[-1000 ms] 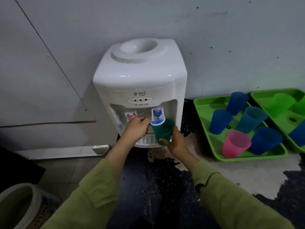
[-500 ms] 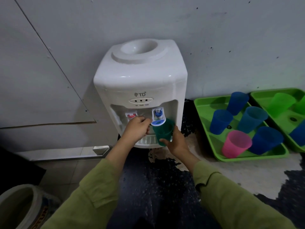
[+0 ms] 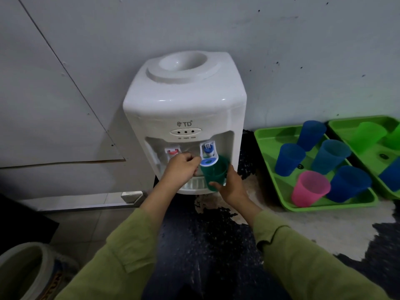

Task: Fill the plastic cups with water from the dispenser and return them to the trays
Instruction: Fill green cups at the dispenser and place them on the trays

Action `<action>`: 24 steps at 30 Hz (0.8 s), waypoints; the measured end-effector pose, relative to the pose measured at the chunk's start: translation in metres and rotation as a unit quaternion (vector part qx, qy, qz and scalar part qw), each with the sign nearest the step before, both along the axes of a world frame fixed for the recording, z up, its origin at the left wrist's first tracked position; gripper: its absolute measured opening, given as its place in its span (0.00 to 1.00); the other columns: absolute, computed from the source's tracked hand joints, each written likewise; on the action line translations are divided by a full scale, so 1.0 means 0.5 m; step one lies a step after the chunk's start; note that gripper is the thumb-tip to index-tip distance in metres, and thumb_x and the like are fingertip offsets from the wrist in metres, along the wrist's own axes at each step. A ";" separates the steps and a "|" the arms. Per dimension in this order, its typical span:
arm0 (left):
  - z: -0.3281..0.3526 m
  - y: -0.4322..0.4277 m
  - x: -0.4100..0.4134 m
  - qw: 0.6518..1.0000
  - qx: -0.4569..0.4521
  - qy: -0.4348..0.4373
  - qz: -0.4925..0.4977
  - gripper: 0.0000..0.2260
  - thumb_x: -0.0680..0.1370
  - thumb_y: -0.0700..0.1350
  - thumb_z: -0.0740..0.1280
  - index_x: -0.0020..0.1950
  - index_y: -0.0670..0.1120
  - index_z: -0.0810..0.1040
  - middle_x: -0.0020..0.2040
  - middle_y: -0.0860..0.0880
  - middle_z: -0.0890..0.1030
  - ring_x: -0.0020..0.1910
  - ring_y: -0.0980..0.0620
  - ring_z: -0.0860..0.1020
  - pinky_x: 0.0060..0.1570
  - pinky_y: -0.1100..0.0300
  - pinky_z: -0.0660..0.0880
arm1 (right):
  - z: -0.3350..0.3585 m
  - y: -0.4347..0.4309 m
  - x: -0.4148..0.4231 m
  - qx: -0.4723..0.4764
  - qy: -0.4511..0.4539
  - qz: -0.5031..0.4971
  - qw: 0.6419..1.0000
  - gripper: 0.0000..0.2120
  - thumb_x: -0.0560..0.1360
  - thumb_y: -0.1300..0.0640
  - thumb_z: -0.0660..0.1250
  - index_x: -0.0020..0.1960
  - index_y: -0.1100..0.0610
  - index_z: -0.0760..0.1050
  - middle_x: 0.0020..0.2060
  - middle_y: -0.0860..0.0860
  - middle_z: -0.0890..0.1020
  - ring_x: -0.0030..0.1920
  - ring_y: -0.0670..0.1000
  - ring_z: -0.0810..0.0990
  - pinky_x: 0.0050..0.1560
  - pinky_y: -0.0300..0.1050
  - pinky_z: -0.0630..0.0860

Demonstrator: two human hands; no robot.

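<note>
Your right grip [image 3: 232,187] wraps the green cup [image 3: 214,172] from the side and below, thumb across its front. That sets its mouth right under the blue tap [image 3: 208,156], so water should land inside, above the drip grille [image 3: 194,184]. Your left grip [image 3: 180,169] is curled against that tap's lever; I cannot tell whether it pinches or only pushes. The fill level is hidden. Beside the dispenser [image 3: 184,105], the near tray [image 3: 270,137] shows bare room among its blue cups and pink cup [image 3: 309,188], likely for this cup's return.
</note>
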State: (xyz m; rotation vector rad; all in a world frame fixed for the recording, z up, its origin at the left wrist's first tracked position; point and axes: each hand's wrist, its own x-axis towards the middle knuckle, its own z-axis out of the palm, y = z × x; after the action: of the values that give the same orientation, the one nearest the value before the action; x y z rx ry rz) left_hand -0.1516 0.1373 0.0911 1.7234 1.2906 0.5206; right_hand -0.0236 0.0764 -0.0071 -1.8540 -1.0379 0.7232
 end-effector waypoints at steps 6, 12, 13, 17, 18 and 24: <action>-0.007 0.007 0.001 1.000 0.005 0.016 -0.026 0.10 0.77 0.44 0.62 0.36 0.50 0.75 0.32 0.51 0.77 0.35 0.51 0.76 0.49 0.50 0.77 | 0.002 0.000 -0.002 0.005 0.005 -0.007 1.000 0.35 0.67 0.64 0.74 0.69 0.59 0.63 0.63 0.55 0.75 0.59 0.50 0.73 0.51 0.30 0.64; -0.018 0.008 0.010 0.999 0.004 0.019 -0.030 0.10 0.78 0.45 0.63 0.36 0.51 0.74 0.33 0.51 0.78 0.34 0.53 0.76 0.48 0.53 0.76 | -0.006 0.005 -0.006 0.004 -0.006 -0.021 1.000 0.35 0.66 0.61 0.75 0.69 0.57 0.64 0.62 0.55 0.76 0.61 0.53 0.75 0.54 0.34 0.67; -0.019 0.010 0.011 0.999 0.003 0.023 -0.031 0.10 0.78 0.45 0.63 0.36 0.51 0.74 0.33 0.51 0.78 0.36 0.52 0.77 0.48 0.53 0.76 | -0.006 0.006 -0.005 0.003 -0.002 -0.021 1.000 0.35 0.66 0.62 0.75 0.69 0.58 0.64 0.62 0.55 0.76 0.60 0.52 0.75 0.52 0.31 0.66; -0.029 0.019 0.011 0.998 0.012 0.050 -0.036 0.10 0.77 0.47 0.64 0.36 0.49 0.74 0.38 0.44 0.81 0.44 0.42 0.81 0.50 0.49 0.77 | -0.007 0.007 -0.006 0.013 0.008 -0.024 1.000 0.33 0.66 0.64 0.74 0.68 0.60 0.64 0.60 0.55 0.76 0.57 0.49 0.74 0.45 0.25 0.66; -0.032 0.020 0.011 0.997 0.019 0.061 -0.039 0.10 0.77 0.48 0.64 0.36 0.50 0.74 0.39 0.44 0.81 0.45 0.42 0.81 0.49 0.50 0.77 | -0.011 0.008 -0.006 0.016 -0.001 -0.025 1.000 0.33 0.66 0.63 0.75 0.67 0.59 0.65 0.60 0.55 0.76 0.58 0.51 0.75 0.48 0.29 0.67; -0.051 0.023 0.025 0.981 0.092 0.164 -0.051 0.09 0.78 0.51 0.61 0.39 0.50 0.73 0.44 0.46 0.83 0.46 0.45 0.79 0.53 0.50 0.75 | -0.017 0.007 -0.005 0.018 -0.021 -0.028 0.999 0.33 0.66 0.59 0.76 0.65 0.59 0.65 0.60 0.57 0.77 0.59 0.56 0.76 0.53 0.42 0.71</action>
State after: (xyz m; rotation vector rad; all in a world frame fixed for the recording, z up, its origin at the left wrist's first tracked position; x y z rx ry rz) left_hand -0.1391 0.1490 0.0658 2.0846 1.4061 0.3115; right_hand -0.0264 0.0799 -0.0156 -1.8659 -1.0158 0.6314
